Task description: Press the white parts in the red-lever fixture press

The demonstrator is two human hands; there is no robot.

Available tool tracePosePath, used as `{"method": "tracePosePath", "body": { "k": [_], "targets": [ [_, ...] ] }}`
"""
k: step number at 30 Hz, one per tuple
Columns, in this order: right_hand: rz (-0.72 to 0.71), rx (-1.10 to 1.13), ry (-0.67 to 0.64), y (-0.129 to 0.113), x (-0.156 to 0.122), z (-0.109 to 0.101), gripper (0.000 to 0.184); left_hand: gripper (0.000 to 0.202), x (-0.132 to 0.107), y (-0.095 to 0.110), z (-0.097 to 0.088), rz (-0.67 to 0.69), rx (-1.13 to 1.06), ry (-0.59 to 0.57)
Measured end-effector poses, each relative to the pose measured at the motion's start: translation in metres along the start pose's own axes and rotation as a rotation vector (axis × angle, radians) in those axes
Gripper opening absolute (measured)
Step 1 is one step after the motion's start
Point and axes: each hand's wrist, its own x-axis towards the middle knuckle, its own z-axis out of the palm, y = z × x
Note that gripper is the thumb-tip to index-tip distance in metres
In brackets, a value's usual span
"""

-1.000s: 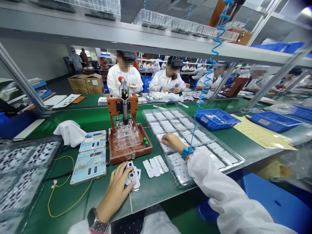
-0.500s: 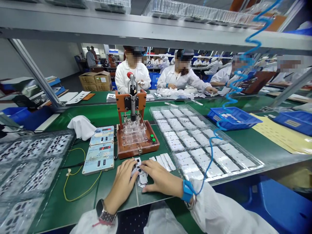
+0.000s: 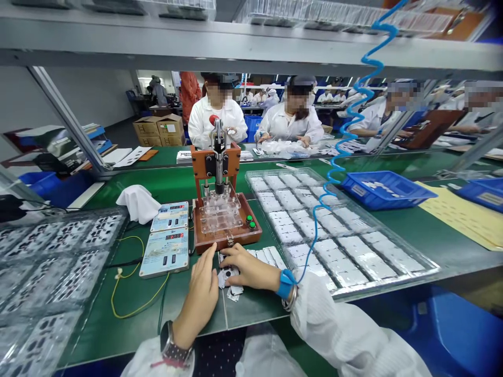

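Small white circuit boards (image 3: 225, 273) with dark spots lie in front of the press, between my two hands. My left hand (image 3: 201, 288) rests along their left side, fingers stretched out and nothing seen in it. From the right, my right hand (image 3: 251, 268) reaches over the boards, its fingers bent and its fingertips on the upper one; part of that board is hidden beneath them. Just below the fingers, a few loose white pieces (image 3: 234, 291) stick out. A row of white boards (image 3: 271, 256) lies behind my right hand. The press (image 3: 220, 209) has an orange frame and clear plastic fixture.
Left of the press are two counter boxes (image 3: 165, 251) and a yellow wire (image 3: 113, 298). A clear tray (image 3: 387, 285) of white boards fills the right, with a blue bin (image 3: 387, 201) beyond. A blue coiled cord (image 3: 314, 225) runs to my right wrist. Co-workers sit opposite.
My left hand's fingers have straightened off the boards. My right hand has shifted over the boards, its thumb drawn in. The view has turned slightly, and a co-worker opposite has drawn an outstretched arm back.
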Motion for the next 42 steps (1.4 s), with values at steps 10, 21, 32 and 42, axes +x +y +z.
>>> {"method": "tracePosePath", "body": {
  "k": [10, 21, 32, 42],
  "targets": [
    [-0.035, 0.169, 0.421, -0.003, -0.044, -0.026, 0.044, 0.043, -0.004, 0.000, -0.004, 0.008, -0.038, -0.104],
    [-0.004, 0.423, 0.772, 0.028, -0.036, -0.060, 0.039, 0.064, 0.008, 0.019, 0.001, 0.162, 0.172, -0.384],
    [-0.114, 0.285, 0.768, 0.052, 0.021, -0.064, 0.030, 0.045, 0.061, 0.005, -0.050, 0.252, 0.085, 0.054],
    [-0.139, 0.408, 0.629, 0.058, 0.039, -0.065, 0.056, 0.049, 0.133, -0.014, -0.066, 0.248, 0.216, -0.196]
  ]
}}
